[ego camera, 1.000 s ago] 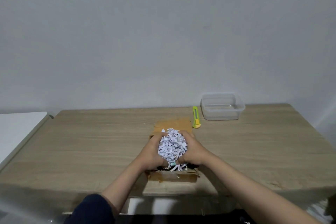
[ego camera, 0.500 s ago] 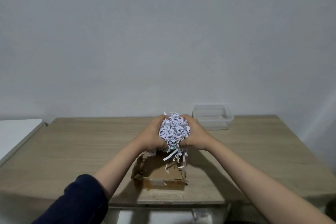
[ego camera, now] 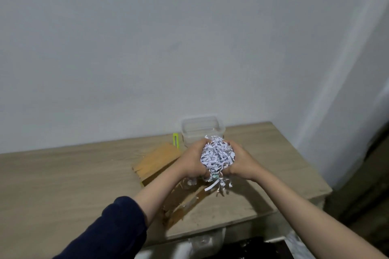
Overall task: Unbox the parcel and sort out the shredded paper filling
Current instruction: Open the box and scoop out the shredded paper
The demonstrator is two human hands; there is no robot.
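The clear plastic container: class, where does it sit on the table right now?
In the head view, the clear plastic container sits at the table's far edge by the wall, right of the yellow-green cutter, just behind the paper-filled hands.

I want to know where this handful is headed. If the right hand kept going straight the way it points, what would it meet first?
Most likely the clear plastic container, just beyond the right hand and the shredded paper. Depth is unclear, so it may pass over the rim.

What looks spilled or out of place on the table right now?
Loose strips dangle from the bottom of the shredded paper clump pressed between the left hand and right hand, and a few scraps lie in the open cardboard box below. The clear container looks empty.
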